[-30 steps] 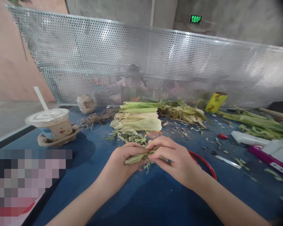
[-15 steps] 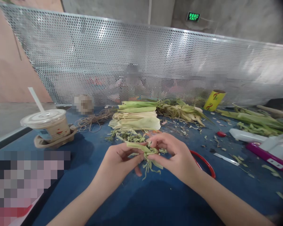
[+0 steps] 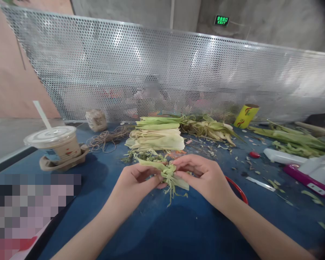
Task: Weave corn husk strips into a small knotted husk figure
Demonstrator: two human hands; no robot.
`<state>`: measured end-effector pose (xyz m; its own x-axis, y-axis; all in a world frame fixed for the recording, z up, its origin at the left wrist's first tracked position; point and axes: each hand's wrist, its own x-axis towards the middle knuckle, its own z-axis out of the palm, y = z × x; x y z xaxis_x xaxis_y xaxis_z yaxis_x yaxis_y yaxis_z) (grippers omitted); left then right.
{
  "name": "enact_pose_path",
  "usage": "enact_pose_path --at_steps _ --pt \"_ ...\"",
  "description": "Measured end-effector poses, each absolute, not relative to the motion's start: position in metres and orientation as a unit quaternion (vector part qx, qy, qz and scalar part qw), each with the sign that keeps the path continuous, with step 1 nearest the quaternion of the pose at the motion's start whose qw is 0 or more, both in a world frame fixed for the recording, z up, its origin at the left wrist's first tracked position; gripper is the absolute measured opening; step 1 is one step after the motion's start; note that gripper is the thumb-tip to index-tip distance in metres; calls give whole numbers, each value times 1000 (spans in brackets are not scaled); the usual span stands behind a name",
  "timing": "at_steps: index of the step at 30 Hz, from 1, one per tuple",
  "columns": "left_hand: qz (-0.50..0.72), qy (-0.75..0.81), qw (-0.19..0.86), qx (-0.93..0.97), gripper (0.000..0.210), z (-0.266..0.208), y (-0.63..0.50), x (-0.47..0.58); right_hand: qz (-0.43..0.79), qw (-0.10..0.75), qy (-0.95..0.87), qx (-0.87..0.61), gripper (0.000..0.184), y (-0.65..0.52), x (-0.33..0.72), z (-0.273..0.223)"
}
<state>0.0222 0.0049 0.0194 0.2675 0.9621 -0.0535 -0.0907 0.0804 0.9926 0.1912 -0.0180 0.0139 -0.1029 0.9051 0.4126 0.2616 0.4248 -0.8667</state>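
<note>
Between both hands is a knotted strip of green corn husk (image 3: 169, 174), its frayed ends hanging down over the blue table. My left hand (image 3: 141, 180) pinches it from the left, thumb and fingers closed near the knot. From the right, my right hand (image 3: 199, 173) grips the knot with thumb and fingertips. Just beyond the hands lies a bunch of small knotted husk pieces (image 3: 150, 156). Behind that, flat husks (image 3: 158, 133) are stacked, pale in front and greener at the back. The handles of a red tool (image 3: 238, 189) show partly behind my right wrist.
On the left stand a lidded drink cup (image 3: 56, 142) in a cardboard holder, a twine tangle (image 3: 111, 137) and a wrapped roll (image 3: 96, 120). To the right lie a blade (image 3: 260, 183), a purple power strip (image 3: 308, 180), a glue gun (image 3: 283, 157) and a yellow tube (image 3: 246, 116). A perforated metal screen (image 3: 168, 68) borders the back.
The husk strip has turned in my fingers, so its knot and a broad flap now show more openly. My right hand has shifted slightly right.
</note>
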Motion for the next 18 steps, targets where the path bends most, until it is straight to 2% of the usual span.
enact_pose_path --at_steps 11,18 --pt "426 386 602 555 18 16 4 23 406 510 -620 -436 11 -12 191 11" --pt "429 403 604 537 17 16 4 25 471 621 -496 -382 13 -11 183 0"
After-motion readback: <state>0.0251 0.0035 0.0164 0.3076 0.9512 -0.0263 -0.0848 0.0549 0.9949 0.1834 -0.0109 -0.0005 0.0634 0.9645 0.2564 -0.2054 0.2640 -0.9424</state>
